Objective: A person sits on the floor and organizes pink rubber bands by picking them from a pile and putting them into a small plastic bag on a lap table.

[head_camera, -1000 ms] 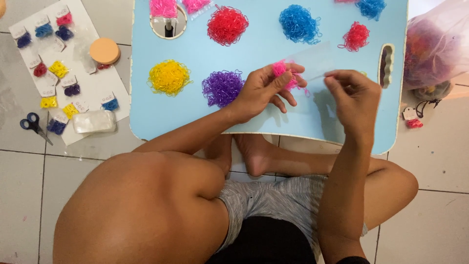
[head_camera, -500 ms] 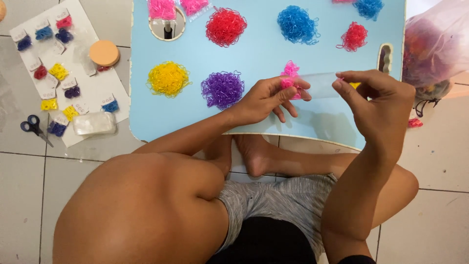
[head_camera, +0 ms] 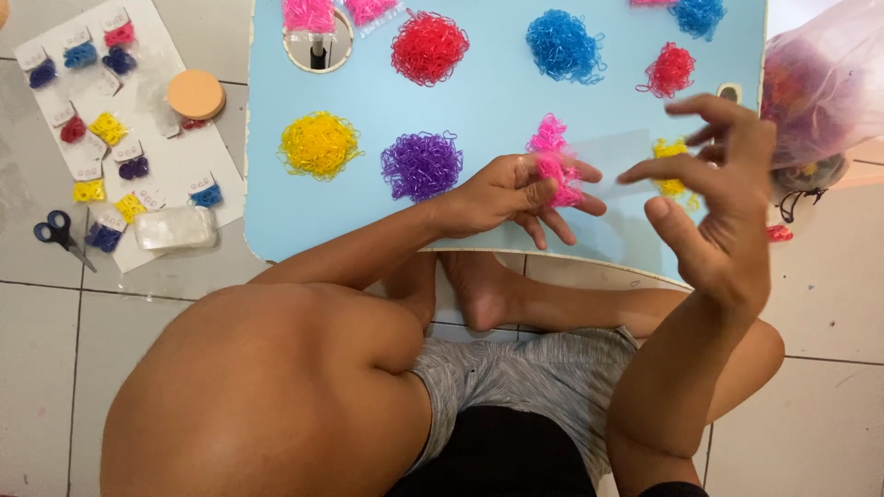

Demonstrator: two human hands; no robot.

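My left hand (head_camera: pixel 511 195) pinches a tuft of pink rubber bands (head_camera: pixel 552 152) together with the left end of a small clear plastic bag (head_camera: pixel 619 156), just above the light blue lap table (head_camera: pixel 497 106). At the bag's right end hovers my right hand (head_camera: pixel 723 198), fingers spread, with only the forefinger tip near the bag's edge. A small yellow clump of bands (head_camera: pixel 669 149) lies on the table behind that hand. Purple (head_camera: pixel 421 164) and yellow (head_camera: pixel 319 144) piles sit to the left of my left hand.
Red (head_camera: pixel 429 48), blue (head_camera: pixel 564 44) and smaller red (head_camera: pixel 670 69) piles lie further back on the table. On the floor at left are a white sheet with filled little bags (head_camera: pixel 110 129), an orange lid (head_camera: pixel 195 94), scissors (head_camera: pixel 61 235); a large plastic sack (head_camera: pixel 824 78) is right.
My right hand has let go of the clear bag's right end and opened its fingers, drifting slightly right and down. My left hand still pinches the pink bands and bag, now a bit lower.
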